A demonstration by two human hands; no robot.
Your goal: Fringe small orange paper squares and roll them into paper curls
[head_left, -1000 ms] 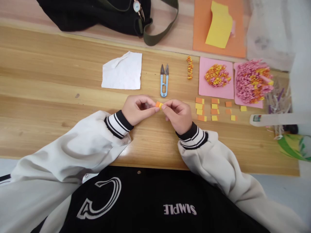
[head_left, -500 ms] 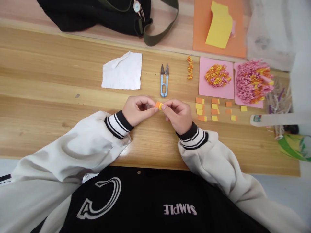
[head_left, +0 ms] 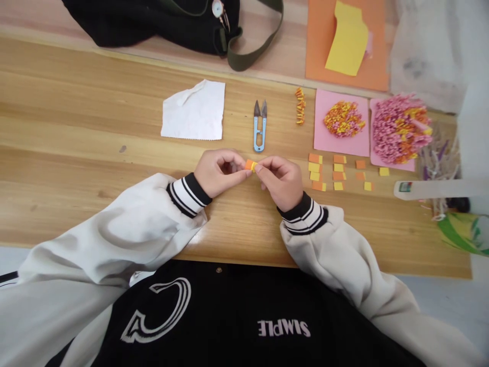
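Observation:
My left hand (head_left: 221,173) and my right hand (head_left: 280,181) meet fingertip to fingertip over the wooden table. Between them is a small folded strip of orange and yellow paper (head_left: 250,165), pinched from both sides by thumbs and forefingers. Its ends are hidden under the fingertips. Just beyond the hands lie thread snips (head_left: 259,133) with blue handles, blades spread and pointing away. To the right of my right hand, several small orange and yellow paper pieces (head_left: 315,166) lie in rough columns.
A torn white paper (head_left: 194,114) lies left of the snips. A folded orange-yellow paper chain (head_left: 300,106) is to their right. Two pink sheets (head_left: 320,140) bear heaps of tiny folded bits. Behind are a black bag (head_left: 153,23), an orange sheet (head_left: 315,51) and a wristwatch (head_left: 217,8).
Both hands keep the same pinch on the paper strip, with hardly any finger movement. The whole view has shifted very slightly.

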